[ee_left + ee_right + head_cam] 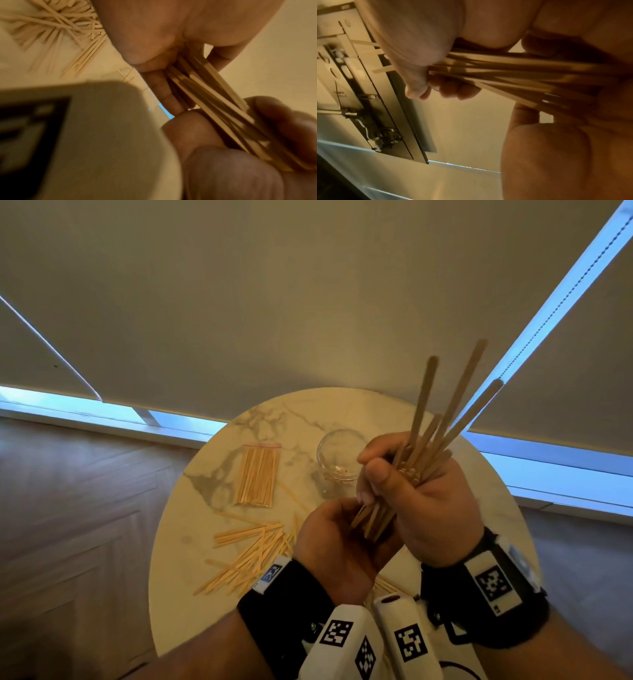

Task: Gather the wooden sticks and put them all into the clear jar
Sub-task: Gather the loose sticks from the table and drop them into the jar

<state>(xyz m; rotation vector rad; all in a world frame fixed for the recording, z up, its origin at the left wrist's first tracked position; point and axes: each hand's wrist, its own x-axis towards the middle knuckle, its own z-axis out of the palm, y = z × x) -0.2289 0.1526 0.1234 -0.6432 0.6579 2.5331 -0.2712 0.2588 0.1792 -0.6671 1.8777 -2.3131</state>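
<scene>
The round marble table [342, 412] spreads beneath both hands, its far edge beyond them and its near edge hidden by the wrists. Above its right half the right hand [421, 501] is clenched round a bundle of wooden sticks [431, 436], fingers and thumb wrapped about the middle, so that the long ends fan up and away past the knuckles while the short ends jut down toward the other hand. The left hand [339, 546] sits just below and to the left of the right, palm turned up and fingers curled in round those lower ends; the left wrist view shows its fingertips [164, 94] touching the sticks [214, 100], and the right wrist view shows the same sticks [513, 73] running between both hands. Left of the left hand, a loose heap of sticks [250, 553] lies scattered on the table, some crossing one another. Farther out and to the left, a clear bag of sticks [258, 475] with a red strip along its top lies flat. The clear jar [337, 455] stands upright on the table just beyond the right hand's knuckles, partly hidden by them, with a few small pale bits at its bottom.
</scene>
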